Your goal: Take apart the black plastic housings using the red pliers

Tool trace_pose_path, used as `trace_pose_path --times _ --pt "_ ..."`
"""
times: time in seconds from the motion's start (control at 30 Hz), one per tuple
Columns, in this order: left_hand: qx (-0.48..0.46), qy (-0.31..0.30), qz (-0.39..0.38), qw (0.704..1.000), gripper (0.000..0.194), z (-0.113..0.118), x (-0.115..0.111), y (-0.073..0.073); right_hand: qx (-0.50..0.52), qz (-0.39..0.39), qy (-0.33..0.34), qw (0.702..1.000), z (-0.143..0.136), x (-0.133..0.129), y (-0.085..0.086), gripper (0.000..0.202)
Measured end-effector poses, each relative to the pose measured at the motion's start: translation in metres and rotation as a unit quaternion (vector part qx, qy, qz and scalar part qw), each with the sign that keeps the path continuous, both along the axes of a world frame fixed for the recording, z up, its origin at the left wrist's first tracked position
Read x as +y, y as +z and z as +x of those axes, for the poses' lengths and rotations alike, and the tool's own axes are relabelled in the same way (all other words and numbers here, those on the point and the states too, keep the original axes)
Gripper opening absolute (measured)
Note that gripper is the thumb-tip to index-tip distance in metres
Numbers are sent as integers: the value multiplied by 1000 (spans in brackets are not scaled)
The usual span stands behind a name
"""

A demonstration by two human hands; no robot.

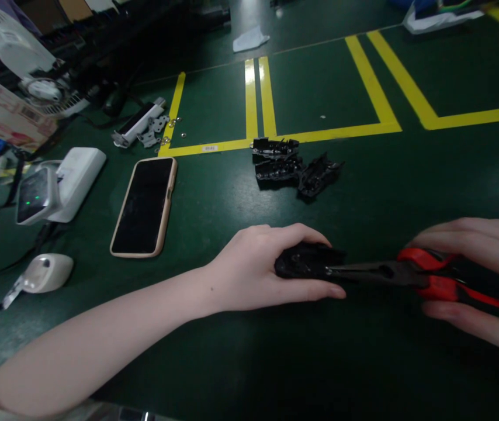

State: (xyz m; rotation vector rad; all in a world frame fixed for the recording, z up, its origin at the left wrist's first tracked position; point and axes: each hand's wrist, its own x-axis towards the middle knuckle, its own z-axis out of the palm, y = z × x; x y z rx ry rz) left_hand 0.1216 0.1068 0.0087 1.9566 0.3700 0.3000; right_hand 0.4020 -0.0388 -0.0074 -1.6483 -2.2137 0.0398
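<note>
Near the middle of the green table, my left hand [256, 266] is closed around a black plastic part [300, 261], thumb below and fingers over its far side. At the right edge my right hand [481, 257] grips long-nose pliers [433, 278] with red handles. Their dark jaws point left and reach the right end of the black part; whether they pinch it cannot be made out. Beyond my left hand lie several similar black plastic parts [278, 166], grouped close together.
A phone [144, 207] in a tan case lies left of my hands. Further left are a white device with a small screen [37, 196] and a white rounded gadget [48, 273]. Metal pieces [151, 128] and small rings sit by yellow tape lines [332, 133]. A white fan [17, 44] stands back left.
</note>
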Motion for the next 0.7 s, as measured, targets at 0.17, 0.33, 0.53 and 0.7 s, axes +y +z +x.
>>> trace_pose_path --times 0.17,0.33,0.53,0.7 --pt "18 1 21 1000 44 0 0 0 -34 26 61 997 0 3 0 44" --pt "18 -2 58 998 43 1 -1 -2 -34 37 74 996 -5 8 0 43" --pt "23 -6 55 998 44 1 -1 -1 -37 45 78 995 -7 7 1 42" --pt "10 -3 52 999 45 1 -1 -1 -16 22 58 998 -1 4 1 43"
